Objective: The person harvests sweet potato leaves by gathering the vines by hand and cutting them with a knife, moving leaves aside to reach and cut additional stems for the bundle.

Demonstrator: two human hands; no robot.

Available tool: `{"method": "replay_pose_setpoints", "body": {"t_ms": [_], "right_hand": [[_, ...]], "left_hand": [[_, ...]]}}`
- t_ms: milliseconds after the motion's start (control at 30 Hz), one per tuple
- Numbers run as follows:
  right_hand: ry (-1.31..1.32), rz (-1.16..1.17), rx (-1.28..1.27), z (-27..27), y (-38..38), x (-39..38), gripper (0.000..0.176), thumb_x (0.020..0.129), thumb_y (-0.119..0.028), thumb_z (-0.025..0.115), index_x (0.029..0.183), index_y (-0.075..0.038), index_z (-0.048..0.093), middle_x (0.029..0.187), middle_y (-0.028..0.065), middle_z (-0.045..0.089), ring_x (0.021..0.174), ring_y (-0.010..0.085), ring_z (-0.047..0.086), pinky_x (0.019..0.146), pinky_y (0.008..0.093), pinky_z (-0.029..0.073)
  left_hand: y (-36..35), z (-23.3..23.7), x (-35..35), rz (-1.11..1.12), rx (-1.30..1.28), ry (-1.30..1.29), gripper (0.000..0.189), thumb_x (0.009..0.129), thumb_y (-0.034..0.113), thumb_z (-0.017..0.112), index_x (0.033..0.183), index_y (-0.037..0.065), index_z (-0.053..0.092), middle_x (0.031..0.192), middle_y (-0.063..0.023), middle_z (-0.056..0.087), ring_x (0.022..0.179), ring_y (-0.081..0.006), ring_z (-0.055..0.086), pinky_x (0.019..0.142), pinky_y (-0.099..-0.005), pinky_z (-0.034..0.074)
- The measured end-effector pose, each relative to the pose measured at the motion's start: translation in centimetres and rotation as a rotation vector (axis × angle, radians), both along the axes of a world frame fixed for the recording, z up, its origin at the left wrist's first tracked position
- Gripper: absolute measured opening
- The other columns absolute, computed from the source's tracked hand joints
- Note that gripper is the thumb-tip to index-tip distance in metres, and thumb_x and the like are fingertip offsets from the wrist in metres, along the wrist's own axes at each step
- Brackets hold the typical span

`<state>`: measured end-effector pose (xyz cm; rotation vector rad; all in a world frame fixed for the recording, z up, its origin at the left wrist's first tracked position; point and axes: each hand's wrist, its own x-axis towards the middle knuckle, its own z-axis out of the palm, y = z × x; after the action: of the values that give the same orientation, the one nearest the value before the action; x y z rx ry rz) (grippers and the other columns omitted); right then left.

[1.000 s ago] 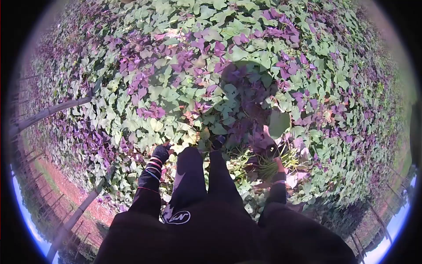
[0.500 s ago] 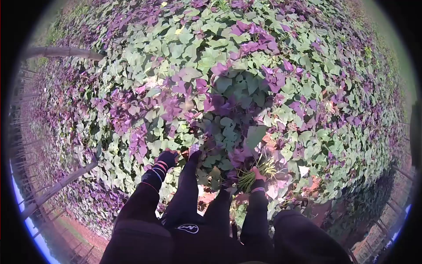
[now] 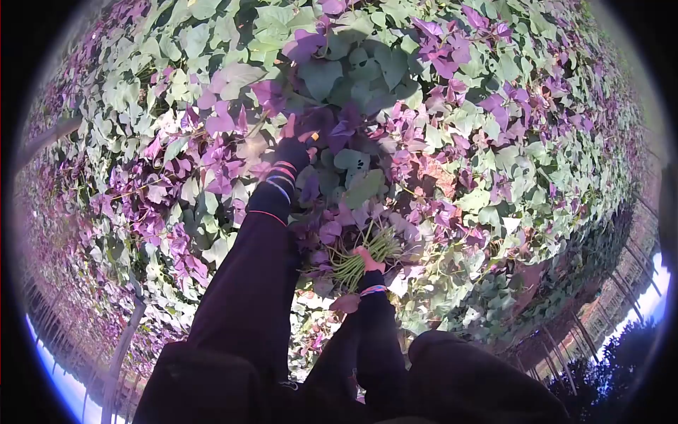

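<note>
My left hand [image 3: 294,147], in a dark glove with a striped cuff, reaches forward into a dense bed of green and purple leaves [image 3: 424,92]; its fingertips touch the leaves, and whether they grip one is hidden. My right hand [image 3: 366,263] is closed around a bunch of green stems with purple and green leaves [image 3: 367,244], held low in front of my body. Dark sleeves cover both arms.
Leafy vines cover the ground in every direction. A thin pole [image 3: 120,353] and a fence line lie at the lower left, and more fencing with red soil [image 3: 607,297] runs at the lower right. My dark trousers fill the bottom of the view.
My left arm has stretched far forward into the leaves. My right hand has kept the bunch of stems while my view has tilted down and closer to the plants.
</note>
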<state>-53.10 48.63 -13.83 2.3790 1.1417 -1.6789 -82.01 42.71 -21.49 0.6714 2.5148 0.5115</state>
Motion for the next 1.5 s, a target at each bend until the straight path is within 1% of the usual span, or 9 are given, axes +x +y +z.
{"method": "replay_pose_setpoints", "body": {"t_ms": [167,300,567,733,933,967,1033,1300,1500], "right_hand": [[0.079,-0.004,-0.124,-2.2,-1.4,-0.9,0.046,0.049,-0.027,0.076,0.076,0.006,0.057,0.082,0.0098,0.058,0.073,0.0138,0.053,0.071,0.0271,0.041],[0.242,-0.09,-0.26,-3.7,-1.0,-2.7,0.04,0.053,-0.025,0.074,0.077,0.004,0.057,0.079,0.0087,0.058,0.07,0.0133,0.053,0.067,0.0272,0.042],[0.511,0.023,-0.547,-7.4,-0.7,-10.5,0.03,0.059,-0.02,0.07,0.075,0.001,0.058,0.072,0.0075,0.058,0.063,0.0135,0.053,0.059,0.0277,0.043],[0.669,0.305,-0.648,-8.2,-2.5,-15.4,0.025,0.061,-0.017,0.068,0.071,0.004,0.057,0.067,0.0085,0.057,0.058,0.0155,0.054,0.051,0.0286,0.042],[0.453,0.448,-0.515,-9.2,-3.8,-14.3,0.025,0.057,-0.014,0.067,0.069,0.005,0.056,0.066,0.0073,0.057,0.056,0.0145,0.053,0.049,0.0288,0.042],[0.372,0.482,-0.467,-9.3,-4.0,-13.3,0.025,0.055,-0.013,0.067,0.069,0.005,0.056,0.066,0.0068,0.057,0.056,0.0139,0.053,0.049,0.0288,0.042],[0.212,0.555,-0.364,-9.5,-4.2,-11.7,0.027,0.052,-0.012,0.067,0.07,0.005,0.055,0.067,0.0058,0.057,0.057,0.0127,0.052,0.05,0.0287,0.042],[0.1,0.704,-0.187,-8.2,-5.0,-9.9,0.035,0.051,-0.017,0.069,0.072,0.006,0.053,0.07,0.0107,0.056,0.062,0.0188,0.054,0.056,0.0309,0.043],[0.182,0.727,-0.157,-11.6,-6.1,-7.9,0.037,0.057,-0.027,0.062,0.069,0.007,0.055,0.063,0.0188,0.056,0.062,0.0265,0.057,0.057,0.0354,0.043]], "left_hand": [[0.7,-6.6,-2.7,0.086,0.438,-0.165,0.048,0.064,0.017,0.062,0.109,0.008,0.048,0.115,-0.0116,0.04,0.088,-0.023,0.049,0.078,-0.03,0.039],[-0.7,-1.9,-0.3,0.126,0.53,-0.078,0.039,0.066,0.011,0.058,0.104,0.007,0.05,0.103,-0.0084,0.05,0.086,-0.0217,0.051,0.075,-0.0286,0.04],[-5.8,11.5,8.6,0.425,0.652,-0.835,0.033,0.069,0.002,0.052,0.102,0.005,0.05,0.097,-0.0038,0.052,0.088,-0.0115,0.047,0.08,-0.0247,0.036],[-7.1,12.5,9.7,0.221,0.551,-0.672,0.034,0.068,0.001,0.051,0.102,0.004,0.05,0.1,-0.0085,0.052,0.096,-0.0206,0.049,0.086,-0.0283,0.034],[-6.9,13.7,4.4,-0.083,0.23,-0.389,0.036,0.069,0.014,0.06,0.103,0.009,0.051,0.089,-0.01,0.056,0.073,-0.0204,0.055,0.064,-0.0279,0.042],[-8.3,10.6,3.2,0.159,0.309,-0.434,0.036,0.069,0.015,0.059,0.103,0.011,0.051,0.082,-0.0107,0.056,0.066,-0.0225,0.055,0.057,-0.029,0.042],[-8.8,9.4,-2.4,-0.089,-0.165,0.106,0.026,0.075,0.023,0.052,0.099,0.014,0.052,0.088,-0.0123,0.055,0.073,-0.0274,0.056,0.063,-0.0321,0.044],[-7.4,-3.0,-10.0,-0.099,-0.78,0.091,0.024,0.076,0.026,0.043,0.088,0.015,0.06,0.088,-0.0113,0.059,0.083,-0.0251,0.056,0.07,-0.0357,0.045],[-8.4,3.2,-8.9,-0.21,-0.76,0.076,0.022,0.07,0.024,0.053,0.088,0.013,0.059,0.083,-0.0108,0.059,0.078,-0.0262,0.058,0.068,-0.0378,0.046]]}}
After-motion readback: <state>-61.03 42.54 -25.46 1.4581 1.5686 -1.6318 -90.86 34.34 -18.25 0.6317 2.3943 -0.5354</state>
